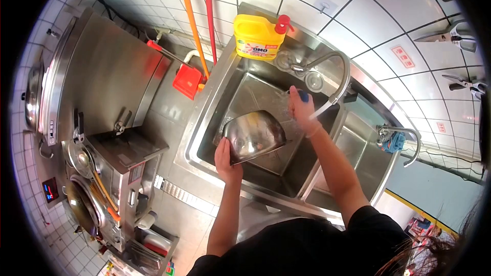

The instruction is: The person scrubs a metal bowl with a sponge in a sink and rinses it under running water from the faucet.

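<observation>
My left hand (225,159) is closed on the near-left edge of a rectangular stainless steel pan (255,132), which is tilted over the large sink basin (232,105). To the right of the pan, my right hand (303,108) is wrapped round a small dark blue scrubber (304,95), mostly hidden by the fingers. Water runs from the curved faucet (346,74) onto my right hand and wrist. Droplets splash beside the fingers. The two hands are apart, and the scrubber does not touch the pan.
A yellow detergent jug (257,36) with a red pump stands on the sink's back rim. A second faucet (409,132) with a blue cloth (393,142) serves the smaller right basin (360,140). Left are a red dustpan (187,81) and a wok (79,204). Scissors (455,36) hang right.
</observation>
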